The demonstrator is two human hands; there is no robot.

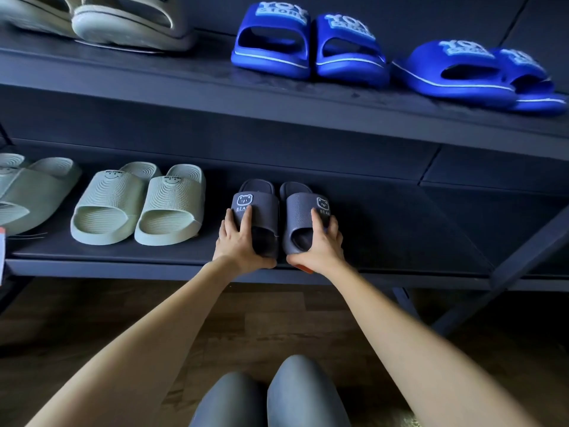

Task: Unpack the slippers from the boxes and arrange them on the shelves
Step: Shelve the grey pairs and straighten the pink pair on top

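Note:
Two dark grey slippers with a bear logo stand side by side on the lower shelf (400, 241), toes toward me. My left hand (241, 241) grips the left grey slipper (261, 208) at its toe, fingers over the strap. My right hand (320, 245) grips the right grey slipper (303, 208) the same way, thumb at the toe. Both soles rest on the shelf near its front edge.
A pale green pair (138, 204) stands left of the grey pair, with another green slipper (27, 189) further left. The upper shelf (184, 75) carries two blue pairs (308, 44) (480, 72) and a beige pair (123, 20). My knees and a wooden floor (92, 318) lie below.

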